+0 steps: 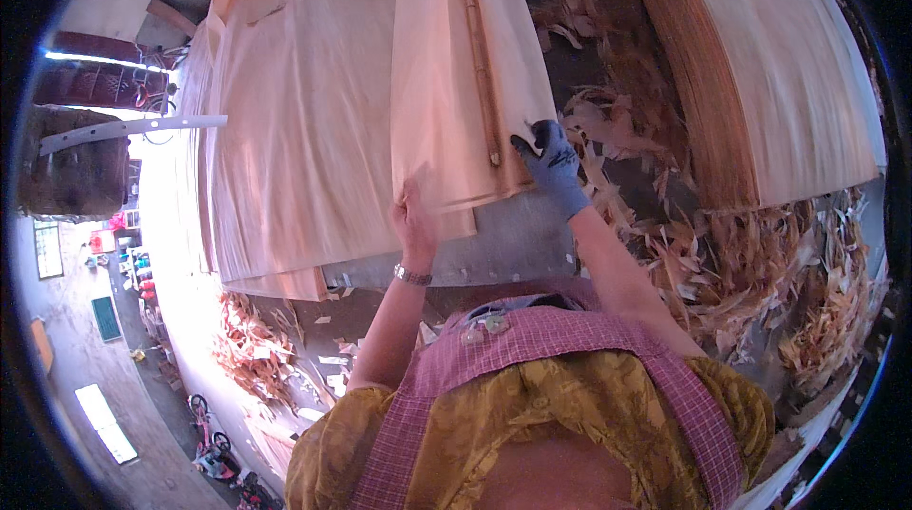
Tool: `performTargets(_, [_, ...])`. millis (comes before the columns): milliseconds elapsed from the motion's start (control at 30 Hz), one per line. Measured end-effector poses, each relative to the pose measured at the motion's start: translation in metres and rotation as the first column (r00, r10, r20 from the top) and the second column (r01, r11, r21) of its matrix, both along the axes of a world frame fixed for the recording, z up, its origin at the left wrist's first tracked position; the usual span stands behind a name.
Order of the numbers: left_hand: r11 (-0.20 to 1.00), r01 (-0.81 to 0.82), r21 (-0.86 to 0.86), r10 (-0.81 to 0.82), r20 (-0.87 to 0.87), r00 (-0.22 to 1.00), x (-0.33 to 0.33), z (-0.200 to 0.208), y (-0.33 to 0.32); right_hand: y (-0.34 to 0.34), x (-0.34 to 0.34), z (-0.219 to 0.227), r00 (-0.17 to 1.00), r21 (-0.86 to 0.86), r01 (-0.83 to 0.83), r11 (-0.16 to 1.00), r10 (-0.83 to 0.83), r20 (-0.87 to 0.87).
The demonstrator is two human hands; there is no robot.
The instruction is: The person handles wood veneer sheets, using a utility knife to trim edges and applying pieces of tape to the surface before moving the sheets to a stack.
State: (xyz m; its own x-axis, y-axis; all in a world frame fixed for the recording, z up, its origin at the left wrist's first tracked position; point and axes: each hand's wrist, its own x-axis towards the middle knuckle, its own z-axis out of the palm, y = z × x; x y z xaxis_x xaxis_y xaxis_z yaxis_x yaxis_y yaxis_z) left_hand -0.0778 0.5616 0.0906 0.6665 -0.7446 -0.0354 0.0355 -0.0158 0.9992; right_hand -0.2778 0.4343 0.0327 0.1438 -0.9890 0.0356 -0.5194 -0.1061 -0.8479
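A narrow pale wood veneer sheet (427,64) lies lengthwise on a wide stack of veneer (294,121). Along it runs a thin brown stick (480,54), its near end close to my right hand. My right hand (554,166), in a blue-grey glove with dark marks, rests at the sheet's right edge near its lower corner, thumb and forefinger apart. At the lower left corner is my bare left hand (415,220), with a metal-banded watch (412,274) on the wrist. Its fingertips are smeared by motion, so their grip on the sheet is unclear.
On the right stands another thick veneer stack (788,83) with brown layered edges. Torn veneer scraps (693,254) litter the floor between the stacks, with another heap (252,344) at lower left. A pale perforated strip (142,128) juts in from the left. Far left, a small bike (214,443) stands.
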Motion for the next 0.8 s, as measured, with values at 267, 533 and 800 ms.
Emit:
performTargets(267, [0.999,0.004,0.049,-0.012,0.152,0.988,0.019,0.008,0.02,-0.025,0.073,-0.006,0.851,0.075,-0.322,0.944,0.323,-0.414])
performTargets(533, [0.952,0.118,0.281,-0.222,0.375,0.9,0.001,0.032,0.001,-0.005,0.0,-0.035,0.989,-0.171,-0.063,0.983,0.039,-0.14])
performTargets(800, [0.89,0.359,0.279,-0.429,0.777,0.46,-0.108,0.107,-0.049,0.146,-0.092,-0.049,0.986,-0.004,0.003,1.0,-0.003,-0.169])
